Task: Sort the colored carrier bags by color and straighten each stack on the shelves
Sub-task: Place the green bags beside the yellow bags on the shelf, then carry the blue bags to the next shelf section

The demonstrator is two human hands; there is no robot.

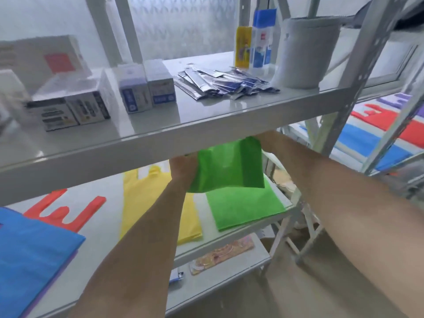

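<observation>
— What have the hands got?
— The left hand grips a green bag by its left edge; the right hand is mostly hidden under the upper shelf, grip unclear.
— Where?
— Above the green stack at the middle shelf's right front corner, beside the yellow stack.

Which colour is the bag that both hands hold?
Green bag, seen in the head view.

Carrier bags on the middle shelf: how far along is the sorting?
Done: a yellow bag stack and a flat green bag stack lie side by side. In hand: the left hand and right hand hold a green bag above that stack. Left: the red bags and the blue bag overlap untidily.
</observation>
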